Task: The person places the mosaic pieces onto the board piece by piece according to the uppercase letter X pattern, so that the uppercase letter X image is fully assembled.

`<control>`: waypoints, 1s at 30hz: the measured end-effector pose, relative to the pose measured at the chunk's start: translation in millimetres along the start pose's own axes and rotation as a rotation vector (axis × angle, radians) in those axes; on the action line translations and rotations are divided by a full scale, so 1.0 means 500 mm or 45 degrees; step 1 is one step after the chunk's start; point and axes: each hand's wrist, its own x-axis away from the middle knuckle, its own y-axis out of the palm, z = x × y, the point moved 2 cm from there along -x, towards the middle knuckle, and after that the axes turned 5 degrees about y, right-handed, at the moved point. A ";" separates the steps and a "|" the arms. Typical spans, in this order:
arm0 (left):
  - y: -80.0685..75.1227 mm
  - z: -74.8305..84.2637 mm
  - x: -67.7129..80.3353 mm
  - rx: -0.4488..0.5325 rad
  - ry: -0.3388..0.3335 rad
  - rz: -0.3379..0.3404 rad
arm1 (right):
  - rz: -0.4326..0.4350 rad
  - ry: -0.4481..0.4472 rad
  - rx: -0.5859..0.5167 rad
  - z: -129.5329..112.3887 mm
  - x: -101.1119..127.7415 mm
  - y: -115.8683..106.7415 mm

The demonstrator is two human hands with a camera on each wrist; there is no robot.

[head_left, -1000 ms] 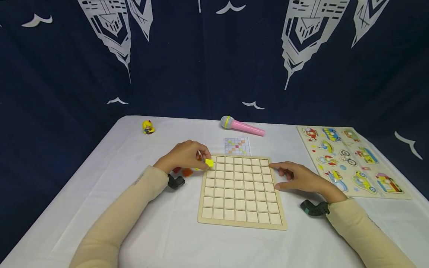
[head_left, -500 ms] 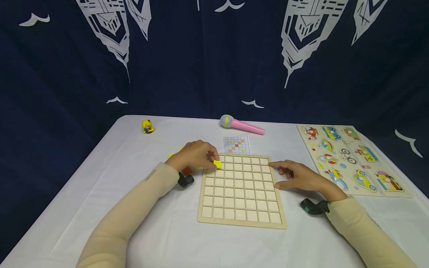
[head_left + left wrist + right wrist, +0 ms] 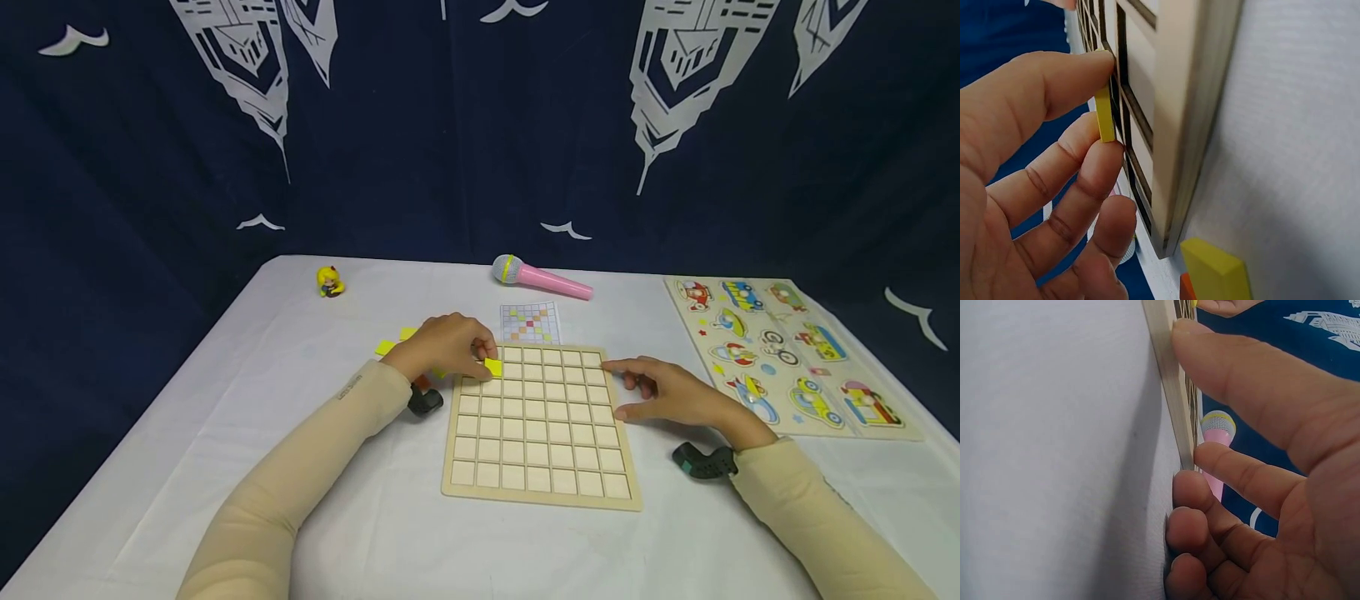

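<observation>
- Left hand (image 3: 447, 346): at the far left corner of the grid board (image 3: 540, 493), thumb and fingers pinching a thin yellow tile (image 3: 492, 367). In the left wrist view the hand (image 3: 1029, 187) holds the tile (image 3: 1105, 114) on edge, close against the board's (image 3: 1175, 125) top face; whether it touches the board cannot be told.
- Yellow tile: over the second square of the board's far row, counted from the left.
- Grid board: pale wood, divided into square cells, flat on the white table (image 3: 375, 533) in front of the person; the cells in view stand unfilled.
- Right hand (image 3: 675, 396): lies at the board's right edge, fingers loosely spread, holding nothing. In the right wrist view the hand (image 3: 1260, 456) has its thumb on the board's rim (image 3: 1169, 375) and fingertips (image 3: 1188, 487) at the board's corner.
- Spare tiles (image 3: 393, 343): yellow pieces on the table left of the left hand; an orange piece shows under the wrist. One yellow block (image 3: 1216, 272) appears near the board's corner in the left wrist view.
- Pattern card (image 3: 529, 323): small checked sheet just beyond the board's far edge.
- Toy microphone (image 3: 540, 282): pink, lying beyond the card.
- Small yellow figure (image 3: 329, 282): far left of the table.
- Vehicle puzzle (image 3: 787, 354): flat on the right side, well apart from the board.
</observation>
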 end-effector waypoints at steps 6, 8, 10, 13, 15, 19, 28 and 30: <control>0.001 -0.001 -0.001 0.005 0.002 -0.008 | -0.005 0.019 0.000 0.001 0.000 0.000; 0.002 -0.003 -0.001 0.010 0.007 -0.007 | -0.005 0.021 0.002 0.001 0.001 0.000; 0.001 -0.004 0.001 0.016 0.016 -0.008 | -0.003 0.021 0.003 0.001 0.001 0.001; -0.003 -0.007 0.008 0.029 0.022 -0.006 | -0.001 0.016 0.003 0.000 0.001 0.000; -0.006 -0.008 0.015 0.041 0.023 0.005 | -0.001 0.014 -0.001 0.000 0.001 0.000; -0.012 -0.014 0.033 0.059 0.010 0.033 | -0.003 0.009 -0.012 -0.002 0.000 -0.002; -0.024 -0.032 0.090 0.191 0.046 0.031 | 0.000 -0.022 -0.025 -0.003 -0.002 -0.001; -0.029 -0.041 0.105 0.256 0.066 0.025 | -0.003 -0.021 -0.026 -0.003 -0.001 -0.001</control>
